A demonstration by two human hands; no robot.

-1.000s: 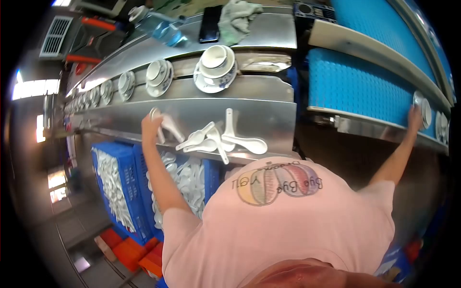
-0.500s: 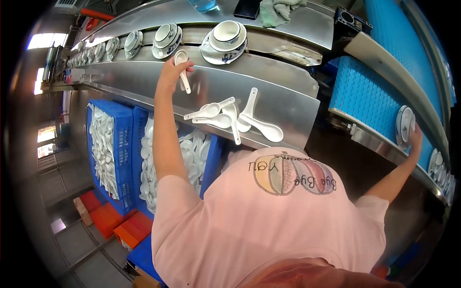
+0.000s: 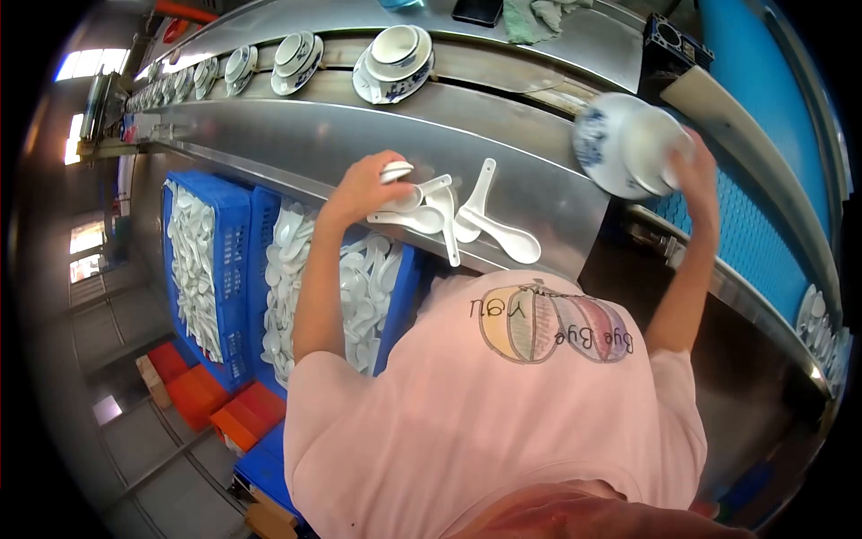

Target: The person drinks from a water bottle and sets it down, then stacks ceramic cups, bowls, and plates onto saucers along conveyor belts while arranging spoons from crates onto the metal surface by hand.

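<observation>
My left hand [image 3: 361, 190] is closed around white spoons [image 3: 395, 171], right beside a loose pile of white spoons [image 3: 424, 218] on the steel counter [image 3: 359, 135]. Its fingertips reach over one spoon of the pile. Two more spoons [image 3: 505, 239] lie crossed at the pile's right. My right hand [image 3: 693, 171], slightly blurred, grips a white bowl [image 3: 648, 148] together with a blue-patterned plate [image 3: 600, 144], tilted over the counter's right end. Whether smaller pieces sit in that bowl is too blurred to tell.
Sets of bowls on plates [image 3: 393, 67] line the conveyor channel behind the counter. Blue crates [image 3: 232, 269] full of spoons stand at the left. At right is a blue perforated belt [image 3: 718, 220] with a curved rail. A phone [image 3: 478, 11] and cloth [image 3: 539, 20] lie at the back.
My left hand has come down and right to the spoon pile with its spoons. My right hand has moved up and left from the blue belt, bringing the bowl and plate. The conveyor sets have shifted left.
</observation>
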